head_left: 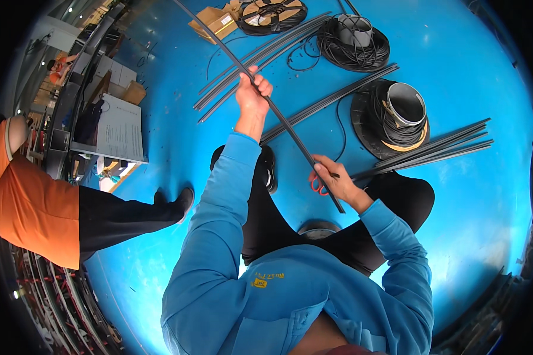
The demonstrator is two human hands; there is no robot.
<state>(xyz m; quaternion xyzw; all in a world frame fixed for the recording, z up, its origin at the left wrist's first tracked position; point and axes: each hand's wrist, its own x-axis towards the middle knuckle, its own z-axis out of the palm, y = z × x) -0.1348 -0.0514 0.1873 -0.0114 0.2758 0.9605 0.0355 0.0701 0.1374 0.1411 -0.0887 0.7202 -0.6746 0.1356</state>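
A long, thin dark grey strip (pixel 290 131) runs slantwise across the view from the top edge down to a point above my lap. Partway up it, my left hand (pixel 253 97) is closed with the fingers wrapped round it. My right hand (pixel 336 179) is closed at the strip's lower part, thumb and fingers against it. Red-handled scissors (pixel 315 184) hang at the right hand, their loops showing beside the strip; their blades are mostly hidden. Under my hands lies a bundle of similar strips (pixel 331 102) on the floor.
More strip bundles lie on the blue floor, one (pixel 438 147) at right and one (pixel 260 56) further off. Three black coils stand around: a near spool (pixel 419 135), a middle coil (pixel 337 56), a far reel (pixel 251 13). A person in orange (pixel 38 207) is at left, near a white cabinet (pixel 119 127).
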